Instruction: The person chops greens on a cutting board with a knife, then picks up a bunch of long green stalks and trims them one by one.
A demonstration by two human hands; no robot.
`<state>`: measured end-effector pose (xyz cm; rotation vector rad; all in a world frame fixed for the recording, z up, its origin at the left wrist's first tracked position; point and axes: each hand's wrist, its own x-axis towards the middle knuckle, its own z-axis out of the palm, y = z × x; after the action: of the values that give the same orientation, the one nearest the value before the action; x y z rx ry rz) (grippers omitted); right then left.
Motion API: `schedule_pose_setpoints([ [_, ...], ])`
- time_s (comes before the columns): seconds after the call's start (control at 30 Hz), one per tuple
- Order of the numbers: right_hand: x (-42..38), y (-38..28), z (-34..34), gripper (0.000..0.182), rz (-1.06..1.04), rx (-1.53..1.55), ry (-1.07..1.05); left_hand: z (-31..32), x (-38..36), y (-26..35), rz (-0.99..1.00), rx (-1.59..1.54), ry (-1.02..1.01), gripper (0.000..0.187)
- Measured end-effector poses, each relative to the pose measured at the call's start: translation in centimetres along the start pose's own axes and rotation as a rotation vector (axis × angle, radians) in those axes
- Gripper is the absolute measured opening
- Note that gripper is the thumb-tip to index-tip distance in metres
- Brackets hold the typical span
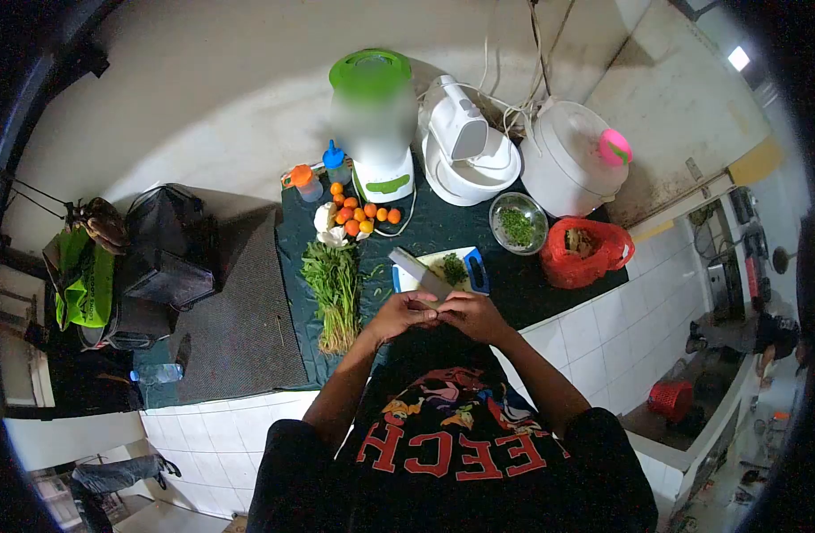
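Observation:
My left hand (pixel 402 316) and my right hand (pixel 470 317) meet at the near edge of a white cutting board with blue ends (pixel 479 270). A broad-bladed knife (pixel 416 271) slants up and left over the board from my closed right hand, its handle hidden by the fingers. The fingers of my left hand are pinched together against the right hand; what they hold is too small to make out. Chopped greens (pixel 452 268) lie on the board beside the blade. Left of the board rests a bundle of leafy green stems (pixel 332 298).
Behind are orange tomatoes (pixel 352 216), white garlic (pixel 325 217), a green-and-white blender (pixel 383 178) and a stand mixer (pixel 461 129). To the right stand a bowl of chopped greens (pixel 518 227), a red plastic bag (pixel 587 254) and a white lidded container (pixel 563 155).

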<state>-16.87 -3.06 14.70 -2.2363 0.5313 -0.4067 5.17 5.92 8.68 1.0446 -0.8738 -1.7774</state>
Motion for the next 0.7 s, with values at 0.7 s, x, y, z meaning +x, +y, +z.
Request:
schedule_pose_setpoints([
  [0.7,-2.5,-1.3,2.0,0.022,0.177,-0.043,0.062,2.9,-1.9,-2.3,0.011,-0.092,0.221,0.042],
])
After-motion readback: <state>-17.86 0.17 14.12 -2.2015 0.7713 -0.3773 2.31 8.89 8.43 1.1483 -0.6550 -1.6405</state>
